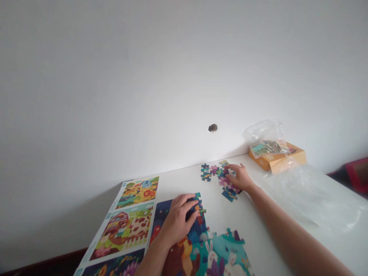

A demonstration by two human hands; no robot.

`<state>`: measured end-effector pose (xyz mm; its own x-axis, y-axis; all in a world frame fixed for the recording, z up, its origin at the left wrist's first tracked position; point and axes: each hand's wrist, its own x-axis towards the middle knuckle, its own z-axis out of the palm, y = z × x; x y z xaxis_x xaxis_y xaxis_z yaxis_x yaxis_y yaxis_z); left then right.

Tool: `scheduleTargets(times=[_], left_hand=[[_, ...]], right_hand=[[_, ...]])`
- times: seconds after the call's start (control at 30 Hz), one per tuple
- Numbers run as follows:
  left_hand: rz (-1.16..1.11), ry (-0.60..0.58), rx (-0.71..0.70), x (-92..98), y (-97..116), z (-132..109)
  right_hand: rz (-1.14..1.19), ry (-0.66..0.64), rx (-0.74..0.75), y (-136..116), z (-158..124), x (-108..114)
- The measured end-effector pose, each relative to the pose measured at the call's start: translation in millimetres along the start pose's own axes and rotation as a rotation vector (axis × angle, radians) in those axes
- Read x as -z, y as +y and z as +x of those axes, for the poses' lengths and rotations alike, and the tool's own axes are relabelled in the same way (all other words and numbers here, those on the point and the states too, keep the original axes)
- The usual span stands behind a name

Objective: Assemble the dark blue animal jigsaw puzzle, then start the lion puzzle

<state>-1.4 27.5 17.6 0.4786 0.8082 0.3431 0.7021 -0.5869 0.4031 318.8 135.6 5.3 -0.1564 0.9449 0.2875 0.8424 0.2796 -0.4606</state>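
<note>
The partly joined puzzle [225,245] lies at the near side of the white table [179,182], its lower part cut off by the bottom edge of the view and much of its upper left hidden under the left hand [181,214]. That hand rests on it, unclenched, with the fingers slightly bent and spread toward the right-hand border; whatever lies under the palm cannot be seen. The right hand [238,177] reaches over the loose pieces [206,176] near the wall, fingers bent; whether they pinch a piece or merely touch the pile cannot be told, since hand and wrist cover part of it. On the joined part, white rabbits and a brown animal show (the latter partly behind the left forearm). Left of the puzzle lies a picture sheet [138,226] with a farm scene and a lion scene; its lowest picture is cut off by the frame and overlapped by the left forearm. Beyond the right arm, an orange box [276,164] stands by the wall [161,84] with a clear bag [266,147] of pieces on top, its contents blurred by the plastic. A crumpled clear wrapper [313,199], its outline faint, spreads over the table's right side. The wall has a dark hole [212,128]. A red and dark object [356,174] at the right edge is too blurred and cropped to identify.
</note>
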Motion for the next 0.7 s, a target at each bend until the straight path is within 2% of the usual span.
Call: scheduleTargets(times=[0.1, 0.2, 0.33, 0.5, 0.6, 0.7], left_hand=[[0.004, 0.010, -0.002, 0.1, 0.1, -0.1], [0.005, 0.003, 0.002, 0.5, 0.2, 0.1], [0.009, -0.019, 0.010, 0.7, 0.4, 0.6], [-0.001, -0.014, 0.003, 0.1, 0.7, 0.7], [-0.001, -0.003, -0.001, 0.5, 0.7, 0.7], [0.002, 0.004, -0.003, 1.2, 1.0, 0.9]], right_hand=[[0.005, 0.032, -0.014, 8.7, 0.6, 2.6], [0.009, 0.010, -0.003, 13.5, 0.7, 2.3], [0.017, -0.018, 0.017, 10.8, 3.0, -3.0], [0.027, 0.006, -0.004, 7.0, 5.8, -5.0], [0.024, 0.073, -0.088, 13.8, 7.8, 0.5], [-0.024, 0.210, -0.277, 28.5, 8.7, 9.9]])
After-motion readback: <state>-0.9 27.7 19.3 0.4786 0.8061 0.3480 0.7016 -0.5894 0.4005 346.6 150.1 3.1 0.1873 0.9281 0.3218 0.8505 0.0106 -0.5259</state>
